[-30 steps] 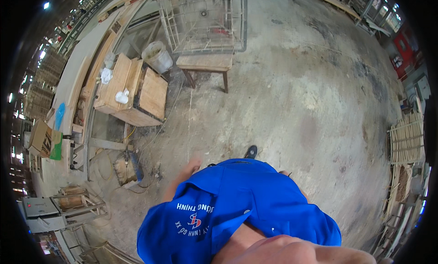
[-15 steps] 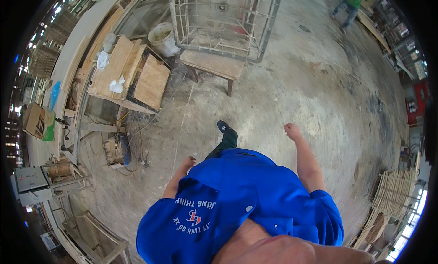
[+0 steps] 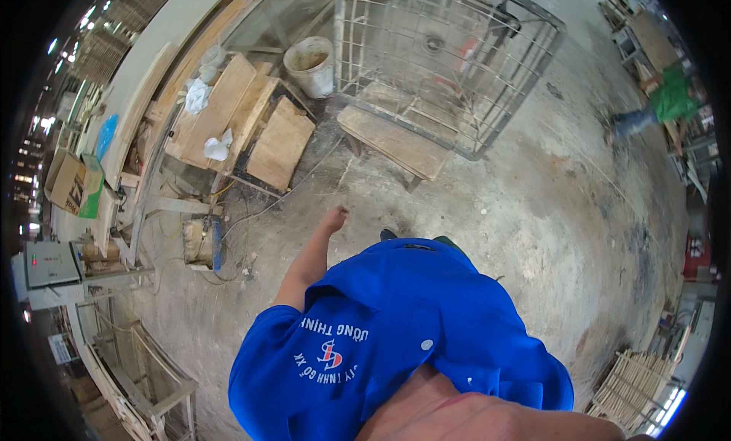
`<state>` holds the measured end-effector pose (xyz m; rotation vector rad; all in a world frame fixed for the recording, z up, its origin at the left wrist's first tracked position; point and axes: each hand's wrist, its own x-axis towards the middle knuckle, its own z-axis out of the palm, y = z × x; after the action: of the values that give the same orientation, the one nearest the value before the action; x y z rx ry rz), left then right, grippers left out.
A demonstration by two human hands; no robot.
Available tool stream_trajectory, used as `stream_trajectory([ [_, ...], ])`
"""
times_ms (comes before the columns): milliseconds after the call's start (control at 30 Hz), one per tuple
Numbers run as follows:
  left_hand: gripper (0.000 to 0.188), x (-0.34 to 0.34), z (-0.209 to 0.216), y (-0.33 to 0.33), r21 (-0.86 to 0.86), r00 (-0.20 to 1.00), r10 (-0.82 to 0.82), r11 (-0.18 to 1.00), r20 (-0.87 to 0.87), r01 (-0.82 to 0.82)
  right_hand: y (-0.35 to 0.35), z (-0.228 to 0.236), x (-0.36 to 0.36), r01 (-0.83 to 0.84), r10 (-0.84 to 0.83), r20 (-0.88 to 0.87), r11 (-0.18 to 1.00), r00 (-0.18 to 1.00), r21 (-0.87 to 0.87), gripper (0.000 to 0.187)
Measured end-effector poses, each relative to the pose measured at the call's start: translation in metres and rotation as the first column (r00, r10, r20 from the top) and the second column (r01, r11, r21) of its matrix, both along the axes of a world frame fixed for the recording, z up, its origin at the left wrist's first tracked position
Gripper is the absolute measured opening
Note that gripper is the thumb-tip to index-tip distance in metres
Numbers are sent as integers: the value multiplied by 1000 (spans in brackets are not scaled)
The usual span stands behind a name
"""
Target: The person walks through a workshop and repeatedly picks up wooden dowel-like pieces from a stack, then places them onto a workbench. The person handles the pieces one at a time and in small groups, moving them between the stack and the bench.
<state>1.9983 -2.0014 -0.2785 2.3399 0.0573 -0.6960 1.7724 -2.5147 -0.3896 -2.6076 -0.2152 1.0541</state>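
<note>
In the head view we take the low wooden bench (image 3: 392,140) as our landmark: our left hand (image 3: 333,221) hangs over the floor on its near side, below its left end and apart from it. Our fingers look loosely curled, but they show too small for us to tell whether they press together or pinch anything. Our right hand is hidden past the blue shirt (image 3: 426,311), so we cannot tell its state. The bench has a worn, dusty rectangular top on short legs. Just behind it we see a big metal cage (image 3: 449,68), a boxy grid of thin bars with a round hub inside. Left of the bench sits a wooden box (image 3: 282,144) with flat, pale panels, crumpled white wads (image 3: 218,145) lying on the wood; between box and cage stands a whitish, stained bucket (image 3: 310,65). Around the bench we see grey concrete floor (image 3: 533,228), scuffed and blotched. Well left, toward us, is a grey control box (image 3: 52,264); far right of the bench, a person in green (image 3: 674,94); right and nearer us, a bundle of slender wooden sticks (image 3: 632,388).
</note>
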Motion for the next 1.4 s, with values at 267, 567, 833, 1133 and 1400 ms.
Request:
stream_trajectory([
  [267, 29, -10, 6, 22, -45, 970, 242, 969, 30, -241, 7, 47, 191, 207, -205, -37, 975, 978, 78, 11],
  [567, 30, -181, 36, 1, 145, 793, 536, 843, -290, -518, 27, 50, 328, -349, 355, 54, 932, 933, -98, 8],
  [833, 27, -174, 26, -2, 46, 671, 658, 725, -342, -687, 69, 55, 350, -26, 36, -168, 998, 985, 62, 12],
  [1133, 26, -112, 31, 19, -40, 703, 681, 712, -205, -701, 63, 31, 338, 100, -66, -116, 944, 991, 314, 22],
  [1400, 28, -108, 27, 28, -100, 443, 781, 448, -440, -889, 63, 56, 281, 379, -333, -349, 923, 876, 71, 22],
])
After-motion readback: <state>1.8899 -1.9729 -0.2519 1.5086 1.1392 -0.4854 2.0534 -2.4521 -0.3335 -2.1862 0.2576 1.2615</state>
